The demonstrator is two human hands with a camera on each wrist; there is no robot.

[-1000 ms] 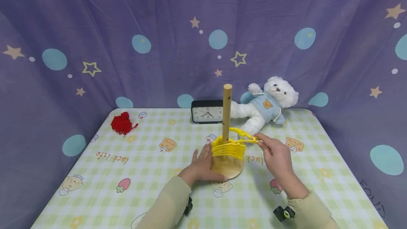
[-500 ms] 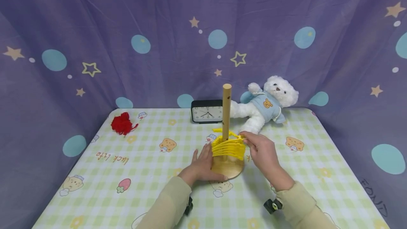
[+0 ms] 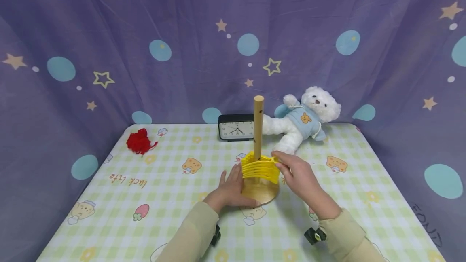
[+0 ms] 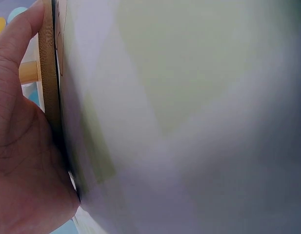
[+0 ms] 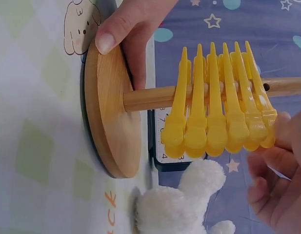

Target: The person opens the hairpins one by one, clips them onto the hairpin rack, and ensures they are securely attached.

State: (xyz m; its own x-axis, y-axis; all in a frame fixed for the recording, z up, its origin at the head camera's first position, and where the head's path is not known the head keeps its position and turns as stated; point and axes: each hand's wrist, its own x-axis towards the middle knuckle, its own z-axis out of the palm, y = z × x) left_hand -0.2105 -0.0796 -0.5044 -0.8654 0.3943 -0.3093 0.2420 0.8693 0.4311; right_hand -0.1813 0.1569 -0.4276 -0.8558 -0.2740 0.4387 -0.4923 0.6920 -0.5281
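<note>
A round-based wooden stand [image 3: 258, 128] with an upright post is on the table. Around its post is a stack of several yellow plastic clips [image 3: 258, 171], which taper to points at one end and are rounded at the other in the right wrist view. My left hand [image 3: 233, 191] holds the stand's base [image 4: 49, 83] from the left, thumb at the front rim and fingers along the side. My right hand [image 3: 298, 173] pinches the rounded end of the top clip [image 5: 267, 122] between thumb and index finger. The far side of the stack is partly hidden.
Behind the post, a black-framed alarm clock [image 3: 236, 129] stands near the table's back edge. A white teddy bear [image 3: 303, 118] in a blue top leans to its right. Red yarn [image 3: 139, 141] lies at the back left of the checked tablecloth [image 3: 171, 213]. A purple curtain [image 3: 196, 31] hangs behind.
My right hand has moved left toward the post with the top yellow clip, which now sits level with the stack around the post. My left hand stays at the base.
</note>
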